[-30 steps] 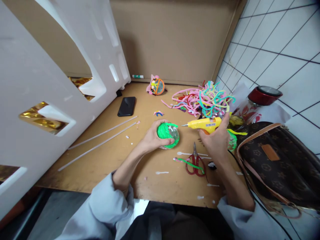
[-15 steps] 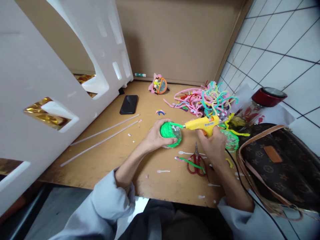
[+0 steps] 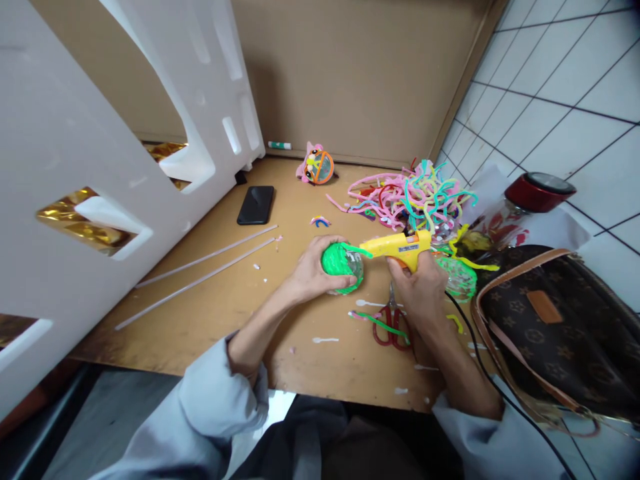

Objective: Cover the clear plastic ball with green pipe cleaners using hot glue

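Wrapped around a rounded clear piece partly covered in green pipe cleaner (image 3: 336, 260) is my left hand (image 3: 314, 270). A loose green end sticks out from it to the right. My right hand (image 3: 417, 280) grips a yellow hot glue gun (image 3: 400, 248), whose tip points left at the clear, uncovered side. The green end hides the nozzle, so I cannot tell whether it touches. Below the gun lie red-handled scissors (image 3: 391, 327) with a green pipe cleaner strip (image 3: 383, 323) across them. Another clear piece with green on it (image 3: 460, 280) sits right of my right hand.
A heap of coloured pipe cleaners (image 3: 415, 193) lies at the back right, near a red-lidded jar (image 3: 537, 192) and a brown handbag (image 3: 555, 320). A phone (image 3: 255, 205), glue sticks (image 3: 200, 277) and an owl-like craft piece (image 3: 319, 165) are further left. The gun's cord (image 3: 475, 353) trails rightward.
The glue gun and my right hand have shifted slightly left, closer to the green-covered piece. My left hand still holds that piece in nearly the same place.
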A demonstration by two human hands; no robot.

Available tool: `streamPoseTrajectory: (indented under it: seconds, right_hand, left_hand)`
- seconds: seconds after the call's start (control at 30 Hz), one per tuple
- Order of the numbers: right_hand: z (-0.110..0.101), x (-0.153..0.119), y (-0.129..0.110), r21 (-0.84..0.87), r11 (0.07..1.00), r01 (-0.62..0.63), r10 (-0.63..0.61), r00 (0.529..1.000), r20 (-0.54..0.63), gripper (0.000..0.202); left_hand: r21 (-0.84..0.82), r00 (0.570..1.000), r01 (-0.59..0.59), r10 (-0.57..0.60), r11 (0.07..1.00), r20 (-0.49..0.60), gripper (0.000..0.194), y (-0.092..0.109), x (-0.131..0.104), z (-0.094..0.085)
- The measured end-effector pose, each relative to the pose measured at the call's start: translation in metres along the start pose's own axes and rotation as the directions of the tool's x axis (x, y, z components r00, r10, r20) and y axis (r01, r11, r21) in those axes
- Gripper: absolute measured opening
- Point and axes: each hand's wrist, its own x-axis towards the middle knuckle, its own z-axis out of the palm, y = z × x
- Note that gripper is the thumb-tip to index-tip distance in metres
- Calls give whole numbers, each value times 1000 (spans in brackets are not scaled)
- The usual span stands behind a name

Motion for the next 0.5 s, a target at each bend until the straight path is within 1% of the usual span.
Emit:
streamPoseTrajectory:
  seconds: [0.2, 0.5]
  right_hand:
    - [-4, -1, -2, -19, 1000, 17, -16, 998, 62, 22]
    - [-5, -1, -3, -40, 998, 40, -38, 997, 62, 23]
  left_hand:
    - [28, 1000, -18, 18, 999, 4, 70, 1, 0, -1]
    - [30, 1000, -15, 15, 999, 5, 71, 1, 0, 0]
